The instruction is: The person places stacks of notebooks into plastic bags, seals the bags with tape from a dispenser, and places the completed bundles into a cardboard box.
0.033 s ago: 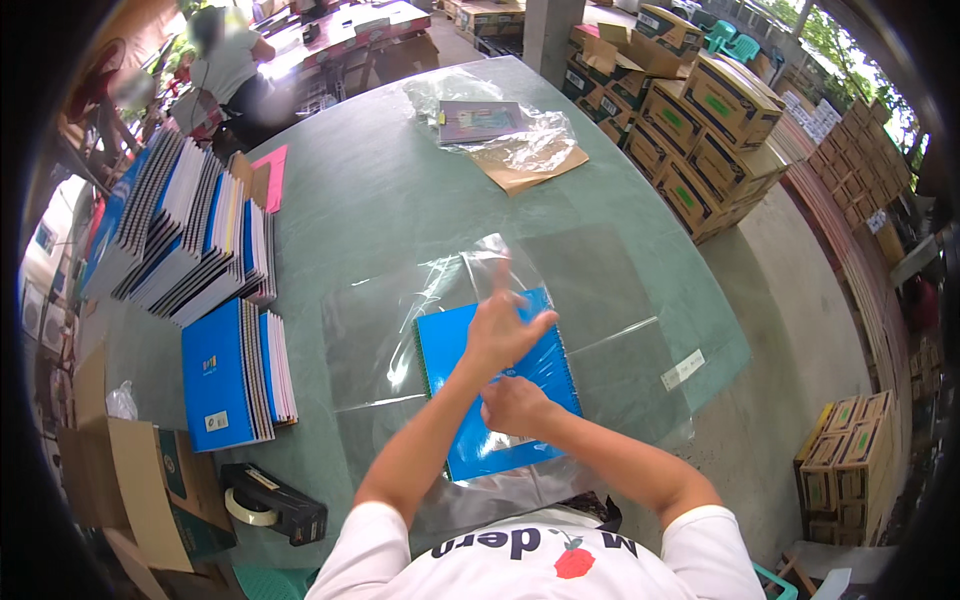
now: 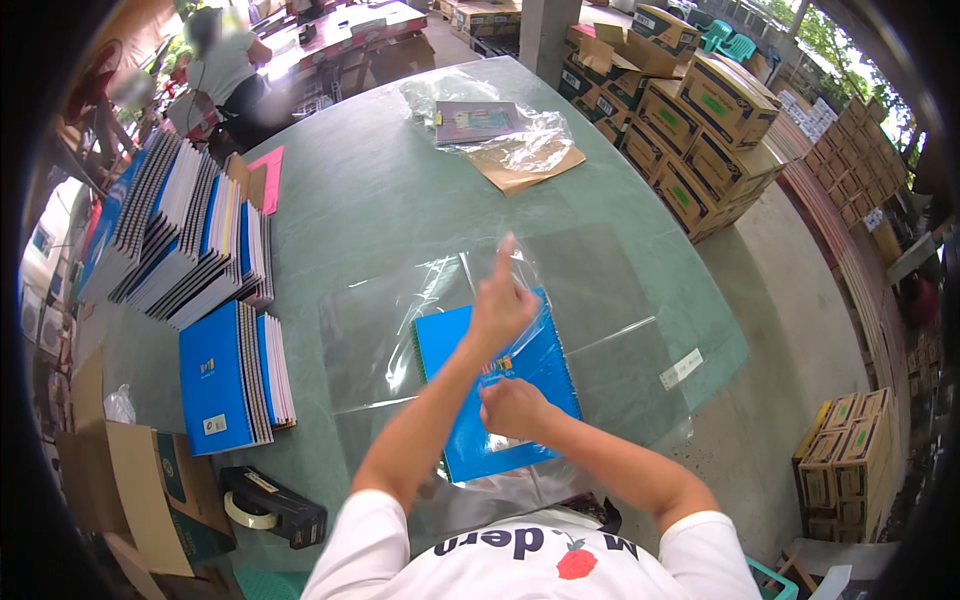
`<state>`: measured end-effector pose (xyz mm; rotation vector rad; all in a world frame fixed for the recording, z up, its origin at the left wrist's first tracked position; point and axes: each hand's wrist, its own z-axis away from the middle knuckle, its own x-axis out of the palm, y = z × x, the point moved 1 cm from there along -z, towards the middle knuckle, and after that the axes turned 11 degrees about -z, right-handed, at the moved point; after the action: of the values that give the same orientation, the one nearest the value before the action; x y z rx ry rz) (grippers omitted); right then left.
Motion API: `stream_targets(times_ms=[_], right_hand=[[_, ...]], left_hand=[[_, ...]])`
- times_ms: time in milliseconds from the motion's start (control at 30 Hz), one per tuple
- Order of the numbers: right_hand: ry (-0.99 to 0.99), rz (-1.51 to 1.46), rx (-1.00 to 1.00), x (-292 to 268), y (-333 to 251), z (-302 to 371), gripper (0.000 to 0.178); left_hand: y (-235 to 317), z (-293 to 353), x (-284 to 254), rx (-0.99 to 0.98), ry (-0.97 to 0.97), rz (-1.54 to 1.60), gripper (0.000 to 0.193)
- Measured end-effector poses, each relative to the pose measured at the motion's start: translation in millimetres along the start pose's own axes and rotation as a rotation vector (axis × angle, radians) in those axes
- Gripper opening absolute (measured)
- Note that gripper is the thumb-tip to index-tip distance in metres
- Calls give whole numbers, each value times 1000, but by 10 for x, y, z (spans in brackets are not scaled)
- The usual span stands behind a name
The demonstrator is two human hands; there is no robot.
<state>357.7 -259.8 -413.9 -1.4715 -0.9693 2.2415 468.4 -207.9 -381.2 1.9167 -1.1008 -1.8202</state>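
Observation:
A blue spiral-bound notebook (image 2: 545,355) lies a little tilted before me on a sheet of clear plastic film (image 2: 610,285) spread over the green table. Over the notebook's upper part reaches my left hand (image 2: 500,310). Its index finger points away from me, slightly blurred, and no held object shows in it. My right hand (image 2: 515,408) rests as a fist on the lower middle of the notebook. The fingertips are curled under, so anything inside them is hidden. Film also shows along the notebook's near edge.
Blue spiral notebooks (image 2: 215,370) stand stacked at left, near a tape dispenser (image 2: 285,510) and an opened carton (image 2: 150,490). A dark book (image 2: 475,122) lies on crumpled plastic and brown paper (image 2: 535,180) at the far side. Cartons (image 2: 690,165) are piled right; a person (image 2: 225,65) is far left.
My left hand has shifted slightly, its thumb no longer sticking out to the right, baring printing on the notebook cover. My right hand stays in place.

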Motion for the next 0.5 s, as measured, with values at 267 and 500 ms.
stream_targets(times_ms=[267, 500], right_hand=[[45, 79, 122, 74, -132, 75, 20], [324, 340, -9, -16, -322, 851, 45]], left_hand=[[-523, -411, -196, 493, 3, -346, 55], [-163, 134, -33, 560, -678, -582, 66]])
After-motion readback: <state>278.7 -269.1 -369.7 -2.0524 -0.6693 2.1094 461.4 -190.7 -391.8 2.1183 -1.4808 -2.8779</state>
